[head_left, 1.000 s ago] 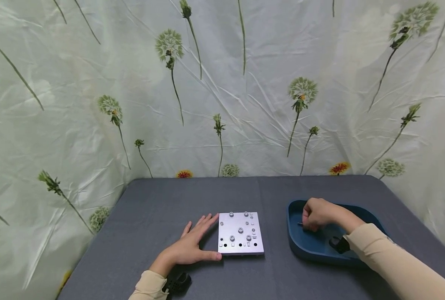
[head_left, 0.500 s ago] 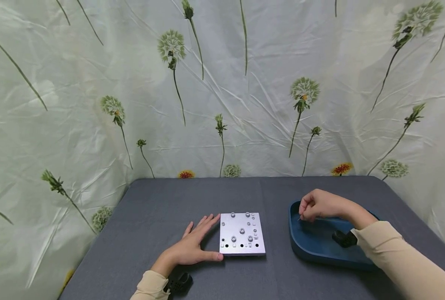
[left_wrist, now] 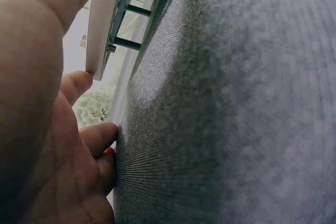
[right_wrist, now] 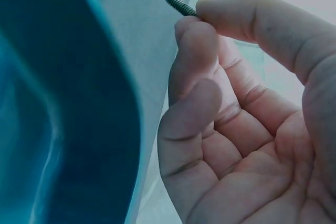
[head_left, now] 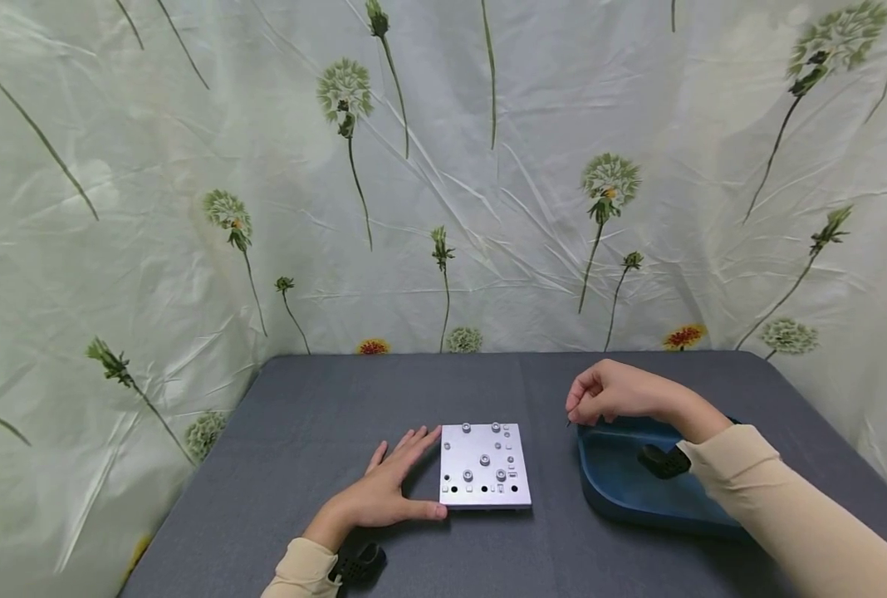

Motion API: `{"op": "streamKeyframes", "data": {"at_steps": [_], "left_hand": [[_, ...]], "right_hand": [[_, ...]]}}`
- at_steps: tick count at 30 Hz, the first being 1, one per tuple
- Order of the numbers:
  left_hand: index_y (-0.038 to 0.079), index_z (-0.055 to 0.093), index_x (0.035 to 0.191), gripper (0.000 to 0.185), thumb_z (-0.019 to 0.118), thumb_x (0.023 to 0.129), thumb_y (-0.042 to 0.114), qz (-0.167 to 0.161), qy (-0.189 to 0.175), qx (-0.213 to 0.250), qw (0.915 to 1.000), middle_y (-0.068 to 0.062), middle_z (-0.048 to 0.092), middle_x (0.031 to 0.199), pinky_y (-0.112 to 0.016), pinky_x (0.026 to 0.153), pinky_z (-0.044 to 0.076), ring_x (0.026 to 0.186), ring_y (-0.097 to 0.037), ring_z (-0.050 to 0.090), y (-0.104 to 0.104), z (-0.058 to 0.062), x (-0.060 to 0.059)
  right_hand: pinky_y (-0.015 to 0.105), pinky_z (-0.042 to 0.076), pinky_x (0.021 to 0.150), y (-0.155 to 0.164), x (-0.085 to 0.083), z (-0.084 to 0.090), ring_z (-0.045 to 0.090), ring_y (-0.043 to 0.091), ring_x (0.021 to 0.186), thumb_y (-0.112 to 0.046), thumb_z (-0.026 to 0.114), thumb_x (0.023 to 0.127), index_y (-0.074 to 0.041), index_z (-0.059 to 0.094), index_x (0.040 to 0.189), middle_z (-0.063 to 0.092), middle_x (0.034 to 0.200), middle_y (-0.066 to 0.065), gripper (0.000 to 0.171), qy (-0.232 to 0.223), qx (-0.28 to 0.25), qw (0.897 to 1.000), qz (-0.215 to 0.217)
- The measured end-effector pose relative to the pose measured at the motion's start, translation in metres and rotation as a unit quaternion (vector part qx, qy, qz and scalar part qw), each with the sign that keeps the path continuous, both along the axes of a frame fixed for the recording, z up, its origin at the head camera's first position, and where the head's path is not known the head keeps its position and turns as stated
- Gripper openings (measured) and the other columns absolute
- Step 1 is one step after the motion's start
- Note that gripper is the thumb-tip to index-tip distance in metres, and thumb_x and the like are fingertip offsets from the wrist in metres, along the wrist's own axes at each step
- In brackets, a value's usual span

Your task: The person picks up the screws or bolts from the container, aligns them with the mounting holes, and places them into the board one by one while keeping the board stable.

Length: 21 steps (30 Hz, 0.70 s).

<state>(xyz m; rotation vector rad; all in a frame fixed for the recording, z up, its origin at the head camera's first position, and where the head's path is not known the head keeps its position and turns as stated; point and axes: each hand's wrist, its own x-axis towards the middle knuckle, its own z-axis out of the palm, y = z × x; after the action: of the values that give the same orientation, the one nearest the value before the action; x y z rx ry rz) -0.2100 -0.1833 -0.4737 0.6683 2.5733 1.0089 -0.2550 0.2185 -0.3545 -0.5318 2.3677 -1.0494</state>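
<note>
Grey felt-like cloth covers the table, which runs back to a crinkled pale backdrop printed with dandelion heads and long stems. Dark blue tray sits on the right side of the table, shallow, with a raised rounded rim; nothing shows on the part of its floor that is in view. Well left of it, near the table's middle, lies a square pale metal plate, raised off the cloth on short posts as the left wrist view shows, its top dotted with seated screws and a front row of dark holes. Left hand lies flat on the cloth, fingers straight and together, their tips against the plate's left edge and the thumb along its front corner; it holds nothing. Right hand hovers above the tray's far left rim, clear of it, fingers curled inward. Smallest item: a thin threaded screw, dull silver, pinched between thumb and forefinger with the threaded end poking out past the fingertips. Cream sleeves cover both forearms, with a black wrist-worn mount on each.
</note>
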Motion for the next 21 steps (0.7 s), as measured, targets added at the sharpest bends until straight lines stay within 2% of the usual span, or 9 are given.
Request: {"op": "streamKeyframes", "data": {"at_steps": [7,12,21], "left_hand": [[0.032,0.024,0.173,0.11,0.087,0.086,0.056,-0.003,0.0,0.005,1.0,-0.015,0.02,0.18,-0.078,0.127,-0.005,0.169,-0.043,0.01,-0.001,-0.001,0.0],[0.033,0.023,0.173,0.11,0.087,0.087,0.056,-0.005,-0.005,0.009,0.9999,-0.014,0.02,0.181,-0.077,0.127,-0.006,0.169,-0.042,0.009,-0.002,-0.001,0.0],[0.033,0.023,0.173,0.109,0.087,0.088,0.052,-0.003,-0.005,0.004,1.0,-0.012,0.019,0.181,-0.077,0.128,-0.005,0.169,-0.041,0.009,-0.001,0.0,0.0]], "right_hand": [[0.028,0.049,0.067,-0.028,-0.005,-0.001,0.056,0.013,0.071,-0.015,0.077,0.096,-0.003,0.078,0.101,0.071,0.079,-0.001,0.013,0.0,-0.005,1.0,0.023],[0.027,0.048,0.066,-0.046,-0.007,-0.002,0.053,0.012,0.068,-0.013,0.077,0.095,0.001,0.078,0.102,0.072,0.078,-0.001,0.016,-0.009,-0.018,0.999,0.031],[0.032,0.057,0.074,-0.067,-0.007,-0.01,0.062,0.011,0.073,-0.011,0.079,0.093,-0.002,0.079,0.101,0.077,0.083,0.0,0.012,-0.031,-0.009,0.998,0.05]]}}
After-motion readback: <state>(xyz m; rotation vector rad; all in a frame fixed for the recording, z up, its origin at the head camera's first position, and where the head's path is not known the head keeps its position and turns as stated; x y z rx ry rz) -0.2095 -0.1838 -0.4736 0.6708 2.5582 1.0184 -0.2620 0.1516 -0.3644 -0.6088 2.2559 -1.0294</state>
